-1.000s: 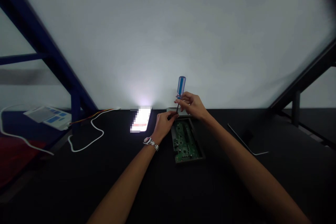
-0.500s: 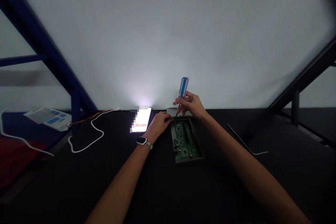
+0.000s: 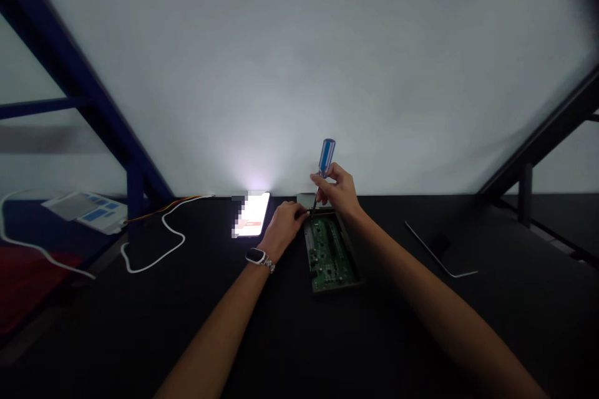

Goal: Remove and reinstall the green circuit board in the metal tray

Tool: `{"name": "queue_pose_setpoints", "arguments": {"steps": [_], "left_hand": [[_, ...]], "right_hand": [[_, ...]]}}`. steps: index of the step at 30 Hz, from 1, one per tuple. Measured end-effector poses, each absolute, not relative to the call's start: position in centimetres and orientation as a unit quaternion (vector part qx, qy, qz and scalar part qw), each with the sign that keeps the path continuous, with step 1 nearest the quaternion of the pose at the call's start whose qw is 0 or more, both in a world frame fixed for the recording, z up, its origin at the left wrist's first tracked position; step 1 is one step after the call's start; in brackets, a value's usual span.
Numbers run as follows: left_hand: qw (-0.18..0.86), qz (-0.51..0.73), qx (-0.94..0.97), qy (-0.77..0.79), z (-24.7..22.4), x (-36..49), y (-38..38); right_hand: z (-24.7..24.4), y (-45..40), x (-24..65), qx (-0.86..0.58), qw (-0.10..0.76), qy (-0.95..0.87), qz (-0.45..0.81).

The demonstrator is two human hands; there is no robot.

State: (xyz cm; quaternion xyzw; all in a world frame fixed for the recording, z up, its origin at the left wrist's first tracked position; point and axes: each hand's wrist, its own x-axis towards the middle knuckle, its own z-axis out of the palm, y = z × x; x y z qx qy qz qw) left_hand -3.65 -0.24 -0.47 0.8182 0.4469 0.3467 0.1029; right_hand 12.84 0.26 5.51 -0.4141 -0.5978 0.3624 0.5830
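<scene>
A pale wall [image 3: 299,62] fills the upper frame, brightest above a lit phone [image 3: 255,215] left of centre, its screen partly pixelated. A dark blue beam [image 3: 65,62] slants down from the upper left; a dark brace [image 3: 538,144] slants the other way at right. On the black worktop [image 3: 140,324], a thin bent rod [image 3: 428,250] lies at centre right. At left, a curving white cable [image 3: 183,237] lies near red and yellow wires [image 3: 161,206], beside a pale, blue-patched flat item [image 3: 95,214]. Something red [image 3: 28,280] shows lower left.
</scene>
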Motion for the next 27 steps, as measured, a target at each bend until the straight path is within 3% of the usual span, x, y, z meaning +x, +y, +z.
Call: {"name": "queue_pose_setpoints", "arguments": {"steps": [5, 11, 17, 27], "left_hand": [[0.085, 0.384, 0.822, 0.413, 0.9, -2.0, -3.5], [0.169, 0.282, 0.908, 0.258, 0.4, 1.7, -7.9], [0.203, 0.241, 0.92, 0.231, -0.5, 2.1, -8.7], [0.21, 0.236, 0.918, 0.238, -0.3, 2.1, -8.8]], "right_hand": [[5.6, -0.5, 14.1, -0.436, 0.504, -0.639, 0.385], [5.9, -1.5, 14.7, -0.438, 0.431, -0.734, 0.288], [6.2, -2.0, 13.7, -0.441, 0.465, -0.736, 0.22], [4.3, -1.7, 12.8, -0.437, 0.459, -0.734, 0.243]]}}
